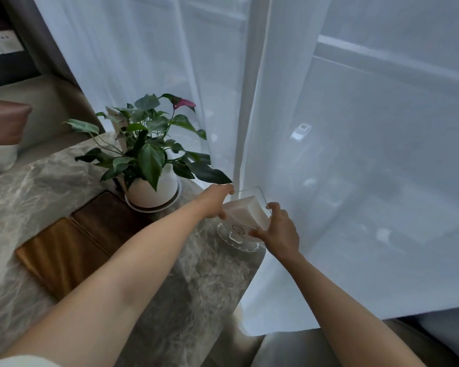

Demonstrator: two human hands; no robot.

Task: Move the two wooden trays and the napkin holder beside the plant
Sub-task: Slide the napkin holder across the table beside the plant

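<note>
A clear acrylic napkin holder (245, 215) with a stack of white napkins stands on a round clear base at the marble table's right edge, just right of the plant (149, 154) in its white pot. My left hand (216, 201) grips the holder's left side and my right hand (277, 229) grips its right side. Two wooden trays lie side by side left of the pot: a dark brown tray (112, 221) against the pot's saucer and a lighter golden tray (61, 252) nearer me. My left forearm crosses over the dark tray's corner.
The marble table (32, 192) ends close to the holder's base at the right. A sheer white curtain (329, 154) hangs against the table's far and right side. A sofa with a brown cushion (3, 120) sits at the left.
</note>
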